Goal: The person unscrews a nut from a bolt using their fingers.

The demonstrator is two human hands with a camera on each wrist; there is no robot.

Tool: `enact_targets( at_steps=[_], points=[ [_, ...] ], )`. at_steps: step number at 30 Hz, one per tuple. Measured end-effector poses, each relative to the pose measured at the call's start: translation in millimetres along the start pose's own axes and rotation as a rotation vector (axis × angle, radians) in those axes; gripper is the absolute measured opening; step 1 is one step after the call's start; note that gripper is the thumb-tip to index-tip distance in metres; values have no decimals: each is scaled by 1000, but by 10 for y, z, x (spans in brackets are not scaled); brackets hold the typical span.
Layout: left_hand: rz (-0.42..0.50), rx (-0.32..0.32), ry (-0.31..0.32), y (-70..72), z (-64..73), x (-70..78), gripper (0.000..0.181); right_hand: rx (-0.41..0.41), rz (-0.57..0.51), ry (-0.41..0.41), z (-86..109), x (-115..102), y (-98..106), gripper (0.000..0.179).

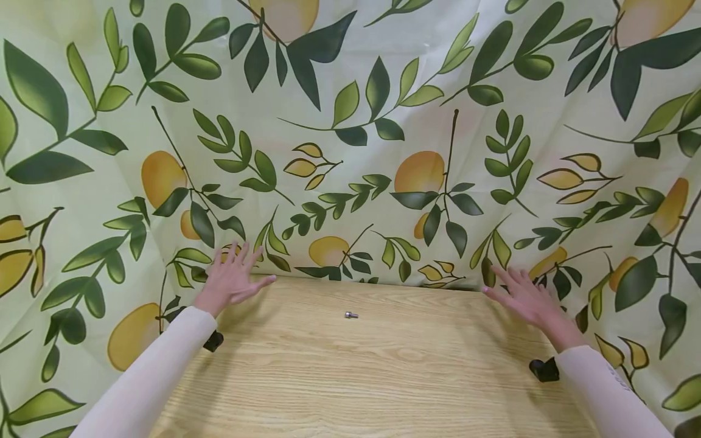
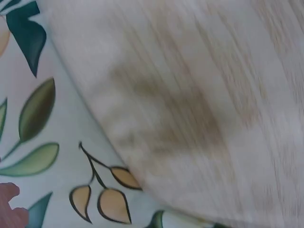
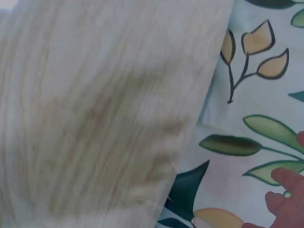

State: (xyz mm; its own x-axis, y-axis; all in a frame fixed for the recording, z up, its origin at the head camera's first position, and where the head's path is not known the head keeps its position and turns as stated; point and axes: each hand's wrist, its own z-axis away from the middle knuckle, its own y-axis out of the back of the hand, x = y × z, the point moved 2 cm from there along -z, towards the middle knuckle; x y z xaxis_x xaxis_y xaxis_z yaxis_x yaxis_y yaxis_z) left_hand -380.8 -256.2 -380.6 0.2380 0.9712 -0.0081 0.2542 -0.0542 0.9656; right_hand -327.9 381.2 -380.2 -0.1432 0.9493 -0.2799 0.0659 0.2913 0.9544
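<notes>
"One question, please: how far is the work, going from left to right?"

"At the left, my left hand (image 1: 232,280) is near the far corner of the wooden table (image 1: 339,371); its fingers are spread wide and hold nothing. Near the middle, towards the far edge, a small metal bolt (image 1: 352,315) lies on its side, well apart from me. At the right, my right hand (image 1: 528,298) has its fingers also spread, and it holds nothing. So I judge the handling is at its very start, with everything left, or already finished; I cannot tell which."

"And do the views agree?"

"Not fully. My left wrist view gives blurred wood with a soft shadow, and patterned cloth (image 2: 71,118). Only the head view shows the bolt and both hands whole. My right wrist view has fingers at its right edge, but no bolt."
</notes>
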Motion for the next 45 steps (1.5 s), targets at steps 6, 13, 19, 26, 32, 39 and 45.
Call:
enact_targets(
  at_steps=[6,13,19,26,32,39,45],
  points=[
    [81,-31,-21,-65,56,177,95,4,-68,24,60,-87,-124,85],
    [169,-55,-60,-180,97,426,94,3,-100,67,78,-264,-245,82],
    [259,-82,-136,-290,79,687,92,41,-131,127,101,-480,-353,72],
    [319,-131,-193,-416,64,987,82,68,-161,184,71,-752,-489,63],
    [365,-141,-228,-496,26,1233,69,81,-245,204,36,-929,-669,61],
    [379,-67,-307,-611,-29,1485,49,71,-354,201,33,-1107,-838,59],
    [418,-71,-308,-718,-82,1655,46,56,-403,206,42,-1205,-939,57]
  ],
)
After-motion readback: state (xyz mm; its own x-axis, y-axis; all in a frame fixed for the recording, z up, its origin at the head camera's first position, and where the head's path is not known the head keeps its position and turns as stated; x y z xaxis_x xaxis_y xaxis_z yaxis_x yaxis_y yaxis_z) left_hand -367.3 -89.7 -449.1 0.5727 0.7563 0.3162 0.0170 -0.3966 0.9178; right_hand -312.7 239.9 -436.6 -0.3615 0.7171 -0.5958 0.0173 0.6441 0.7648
